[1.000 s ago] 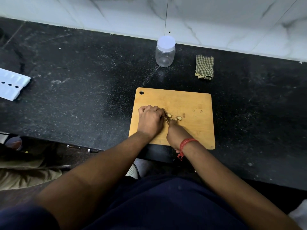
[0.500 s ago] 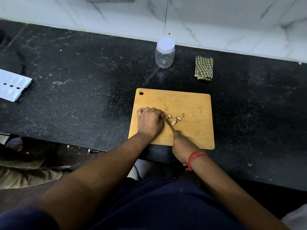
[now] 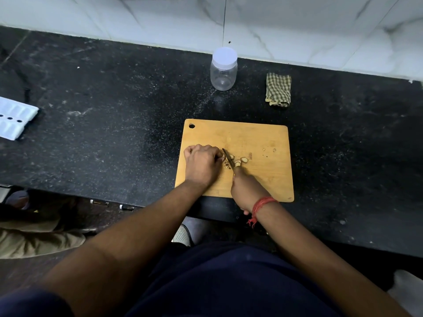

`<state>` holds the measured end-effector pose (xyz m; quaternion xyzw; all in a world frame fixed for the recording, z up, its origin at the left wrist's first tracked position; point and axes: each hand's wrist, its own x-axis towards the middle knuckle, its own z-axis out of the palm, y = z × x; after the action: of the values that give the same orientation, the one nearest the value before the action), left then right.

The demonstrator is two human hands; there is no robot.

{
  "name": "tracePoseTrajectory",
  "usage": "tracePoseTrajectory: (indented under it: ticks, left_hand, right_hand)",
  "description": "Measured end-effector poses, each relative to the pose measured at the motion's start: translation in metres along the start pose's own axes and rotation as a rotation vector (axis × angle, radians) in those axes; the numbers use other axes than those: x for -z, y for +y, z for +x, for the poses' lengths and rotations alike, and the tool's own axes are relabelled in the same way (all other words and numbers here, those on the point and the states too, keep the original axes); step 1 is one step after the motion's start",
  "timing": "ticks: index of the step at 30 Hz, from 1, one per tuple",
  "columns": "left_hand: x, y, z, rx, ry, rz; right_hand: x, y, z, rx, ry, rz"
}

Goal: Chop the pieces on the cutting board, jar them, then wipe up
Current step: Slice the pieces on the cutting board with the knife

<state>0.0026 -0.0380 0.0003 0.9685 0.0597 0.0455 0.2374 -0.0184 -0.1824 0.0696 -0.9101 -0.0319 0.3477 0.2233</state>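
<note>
A wooden cutting board point(image 3: 263, 138) lies on the black counter. Near its middle sit a few pale cut pieces point(image 3: 241, 160) with small crumbs beside them. My left hand point(image 3: 202, 162) rests on the board with curled fingers, pinning a piece that the fingers hide. My right hand point(image 3: 248, 191) grips a knife point(image 3: 229, 160) whose blade points away from me, right against the left fingertips. A clear jar point(image 3: 223, 69) with its white lid on stands behind the board. A folded checked cloth point(image 3: 278, 89) lies to the right of the jar.
The black counter point(image 3: 114, 115) ends at a white marble wall point(image 3: 297, 26) behind. A white tray-like object point(image 3: 13, 121) sits at the far left edge. Two tiny scraps point(image 3: 269, 150) lie on the board's right half.
My right hand slid back toward me half a second ago, then came forward along the blade line again. The left hand stayed put on the board.
</note>
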Motion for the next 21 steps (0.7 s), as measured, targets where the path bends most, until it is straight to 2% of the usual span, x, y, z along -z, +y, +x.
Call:
tracePoseTrajectory:
  ticks: [21]
  left_hand:
    - [-0.007, -0.004, 0.003, -0.05, 0.044, -0.027]
  right_hand:
    - [-0.001, -0.006, 0.012, 0.011, -0.027, -0.023]
